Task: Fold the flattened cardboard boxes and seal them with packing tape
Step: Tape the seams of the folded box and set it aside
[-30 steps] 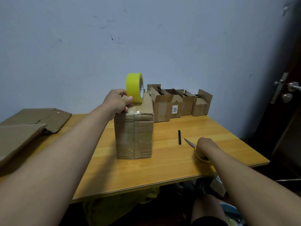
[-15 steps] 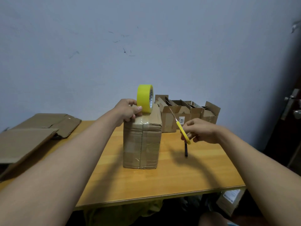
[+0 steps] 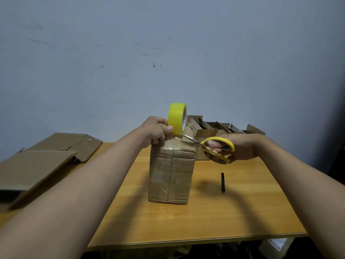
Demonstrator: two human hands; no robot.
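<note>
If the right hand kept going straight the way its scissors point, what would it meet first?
The right hand aims its open scissors left across the box top. First in line looks like the tape stretched from the roll, then the left hand, though depth is hard to judge here.

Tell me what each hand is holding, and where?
The left hand holds the tape roll at its lower edge, atop the box. The right hand grips the scissors by their yellow handles, fingers through the loops.
</note>
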